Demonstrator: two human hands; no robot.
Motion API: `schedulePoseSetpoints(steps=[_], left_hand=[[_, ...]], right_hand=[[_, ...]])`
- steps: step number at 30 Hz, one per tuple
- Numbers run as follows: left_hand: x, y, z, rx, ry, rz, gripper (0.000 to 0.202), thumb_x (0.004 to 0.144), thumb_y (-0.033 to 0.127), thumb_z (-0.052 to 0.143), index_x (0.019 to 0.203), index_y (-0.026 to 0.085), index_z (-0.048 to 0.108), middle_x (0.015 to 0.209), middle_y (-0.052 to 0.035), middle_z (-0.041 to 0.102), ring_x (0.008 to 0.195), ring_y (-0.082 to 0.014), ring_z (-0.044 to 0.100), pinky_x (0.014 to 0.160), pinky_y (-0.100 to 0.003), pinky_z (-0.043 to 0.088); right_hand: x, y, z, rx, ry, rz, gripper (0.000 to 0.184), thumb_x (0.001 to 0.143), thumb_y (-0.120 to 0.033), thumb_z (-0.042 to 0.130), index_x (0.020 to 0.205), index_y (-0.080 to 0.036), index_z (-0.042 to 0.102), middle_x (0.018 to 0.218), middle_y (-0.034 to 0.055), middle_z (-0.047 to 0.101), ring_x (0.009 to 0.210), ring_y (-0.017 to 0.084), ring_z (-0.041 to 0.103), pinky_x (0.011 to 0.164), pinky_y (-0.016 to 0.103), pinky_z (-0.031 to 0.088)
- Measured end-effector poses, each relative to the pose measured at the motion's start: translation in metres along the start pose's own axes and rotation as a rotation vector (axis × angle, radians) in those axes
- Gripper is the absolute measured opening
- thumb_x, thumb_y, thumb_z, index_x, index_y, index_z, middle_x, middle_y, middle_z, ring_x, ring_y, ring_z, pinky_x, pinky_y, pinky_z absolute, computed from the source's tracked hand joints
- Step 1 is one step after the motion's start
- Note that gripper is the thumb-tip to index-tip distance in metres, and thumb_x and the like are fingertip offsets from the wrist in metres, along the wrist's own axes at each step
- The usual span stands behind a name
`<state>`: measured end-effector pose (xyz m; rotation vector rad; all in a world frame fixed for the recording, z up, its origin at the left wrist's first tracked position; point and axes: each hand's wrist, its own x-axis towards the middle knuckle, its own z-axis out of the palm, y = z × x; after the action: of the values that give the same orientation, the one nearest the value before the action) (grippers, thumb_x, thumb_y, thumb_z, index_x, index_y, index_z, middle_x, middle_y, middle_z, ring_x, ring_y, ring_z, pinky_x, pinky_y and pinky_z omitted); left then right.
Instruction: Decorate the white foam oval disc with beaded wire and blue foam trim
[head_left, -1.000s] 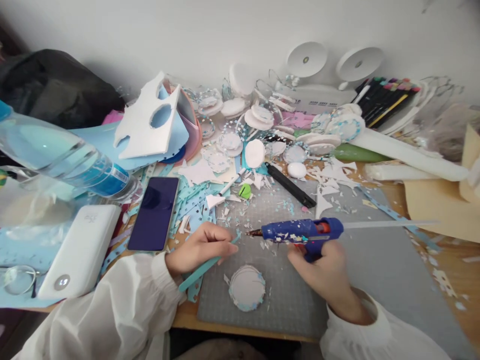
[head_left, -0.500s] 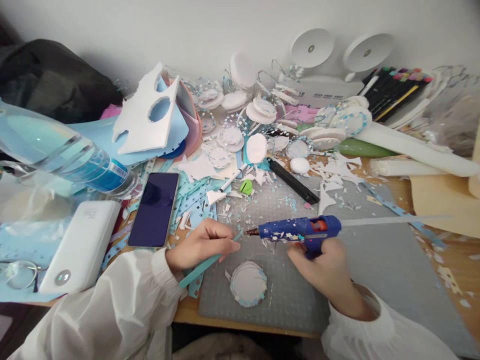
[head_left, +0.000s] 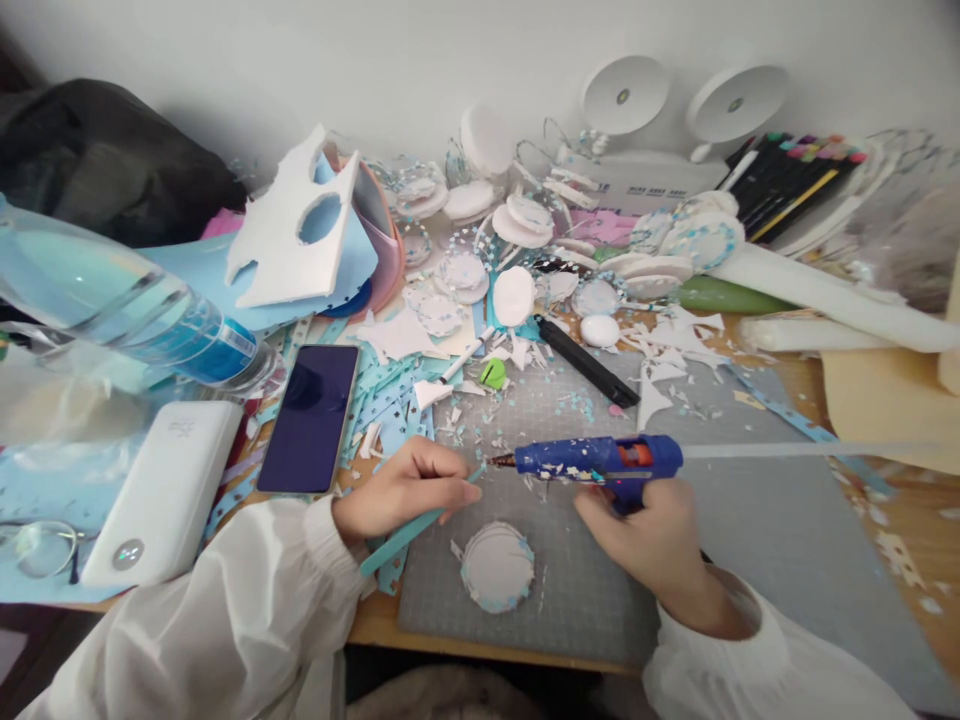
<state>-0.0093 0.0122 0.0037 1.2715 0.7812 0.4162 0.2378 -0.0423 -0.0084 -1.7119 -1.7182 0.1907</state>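
Note:
My left hand (head_left: 409, 490) is closed on slim teal tweezers (head_left: 405, 540), whose tip pokes out past the thumb. A hot glue gun (head_left: 592, 460), blue and speckled with paper bits, is gripped by its handle in my right hand (head_left: 649, 530). Its nozzle points left and comes close to the tweezers' tip; whether they touch I cannot tell. A long translucent glue stick (head_left: 757, 450) sticks out of the gun's back. Below, a round white foam disc (head_left: 496, 567) with pale blue bits around its rim lies on the grey cutting mat (head_left: 585, 600).
Behind the hands lie a black utility knife (head_left: 589, 362), a green piece (head_left: 493, 374) and scattered scraps. Decorated white discs (head_left: 525, 220) crowd the back. On the left are a phone (head_left: 307, 420), a white power bank (head_left: 165, 490) and a water bottle (head_left: 150, 310).
Both hands stay nearly still. The glue gun has tilted very slightly, its back end and glue stick a touch lower. The disc has not moved.

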Motion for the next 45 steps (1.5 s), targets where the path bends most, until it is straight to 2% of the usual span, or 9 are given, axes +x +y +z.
schedulePoseSetpoints(steps=[4,12,16,22,29,33,37,41,45], left_hand=[[0.0,-0.001,0.0,-0.009,0.007,0.011,0.042,0.081,0.033,0.062,0.044,0.017,0.048,0.047,0.0023,0.04,0.048,-0.0098,0.036,0.05,-0.028,0.023],[0.002,-0.005,0.001,-0.097,0.074,-0.014,0.038,0.077,0.036,0.064,0.045,0.016,0.059,0.044,0.0012,0.042,0.047,-0.0109,0.034,0.052,-0.029,0.023],[0.003,-0.003,0.002,-0.107,0.114,0.01,0.037,0.075,0.036,0.064,0.045,0.015,0.063,0.043,0.0019,0.038,0.048,-0.0109,0.031,0.053,-0.03,0.023],[0.005,-0.002,0.002,-0.122,0.134,0.038,0.034,0.075,0.035,0.065,0.047,0.015,0.068,0.041,0.0038,0.032,0.046,-0.0095,0.028,0.053,-0.029,0.021],[0.005,-0.006,0.0,-0.145,0.148,0.03,0.035,0.078,0.038,0.065,0.053,0.014,0.072,0.041,0.0039,0.031,0.046,-0.0096,0.025,0.051,-0.029,0.02],[0.007,-0.006,0.001,-0.183,0.18,0.038,0.035,0.077,0.039,0.067,0.056,0.012,0.073,0.04,0.0039,0.033,0.045,-0.009,0.026,0.051,-0.028,0.02],[0.005,0.005,0.009,-0.238,0.253,0.078,0.036,0.077,0.042,0.066,0.058,0.012,0.071,0.042,0.0057,0.03,0.045,-0.0081,0.025,0.051,-0.027,0.02],[-0.001,0.023,0.028,-0.335,0.296,0.08,0.038,0.082,0.044,0.062,0.061,0.012,0.067,0.045,0.0064,0.03,0.046,-0.0075,0.024,0.05,-0.026,0.018],[-0.004,0.035,0.05,-0.454,0.332,0.077,0.05,0.076,0.041,0.069,0.044,0.016,0.041,0.045,0.007,0.027,0.046,-0.0067,0.021,0.049,-0.027,0.017]], right_hand=[[0.001,0.004,-0.002,-0.068,0.117,-0.033,0.031,0.07,-0.035,0.061,0.049,-0.027,0.04,0.038,-0.0037,0.041,0.035,0.014,0.041,0.043,0.031,0.036],[-0.017,0.053,-0.054,-0.314,0.426,0.292,0.027,0.074,-0.049,0.067,0.072,-0.023,0.059,0.067,0.0116,0.067,0.066,0.031,0.068,0.059,0.038,0.046],[-0.032,0.084,-0.077,-0.442,0.417,0.445,0.028,0.067,-0.044,0.072,0.063,-0.03,0.047,0.053,0.0076,0.056,0.054,0.031,0.063,0.049,0.038,0.04],[-0.037,0.095,-0.081,-0.475,0.202,0.403,0.023,0.072,-0.041,0.068,0.069,-0.03,0.047,0.063,0.0123,0.062,0.062,0.032,0.064,0.053,0.04,0.045],[-0.083,0.08,-0.103,-0.806,0.164,0.148,0.034,0.079,-0.051,0.06,0.089,-0.018,0.062,0.078,0.0243,0.067,0.078,0.045,0.066,0.063,0.055,0.048],[-0.095,0.041,-0.113,-0.494,0.014,-0.025,0.022,0.089,-0.044,0.054,0.095,-0.024,0.061,0.086,0.0134,0.071,0.077,0.032,0.069,0.07,0.047,0.054],[-0.066,-0.008,-0.095,-0.26,0.035,-0.265,0.018,0.095,-0.025,0.049,0.105,-0.021,0.063,0.095,0.0088,0.069,0.087,0.024,0.068,0.079,0.039,0.054],[-0.026,-0.044,-0.065,-0.106,-0.041,-0.546,0.032,0.092,-0.009,0.052,0.122,-0.016,0.061,0.108,0.0116,0.069,0.101,0.022,0.066,0.089,0.035,0.054],[0.005,-0.062,-0.041,-0.024,-0.028,-0.827,0.031,0.092,-0.01,0.055,0.121,-0.012,0.062,0.11,0.013,0.07,0.103,0.023,0.065,0.088,0.036,0.057]])
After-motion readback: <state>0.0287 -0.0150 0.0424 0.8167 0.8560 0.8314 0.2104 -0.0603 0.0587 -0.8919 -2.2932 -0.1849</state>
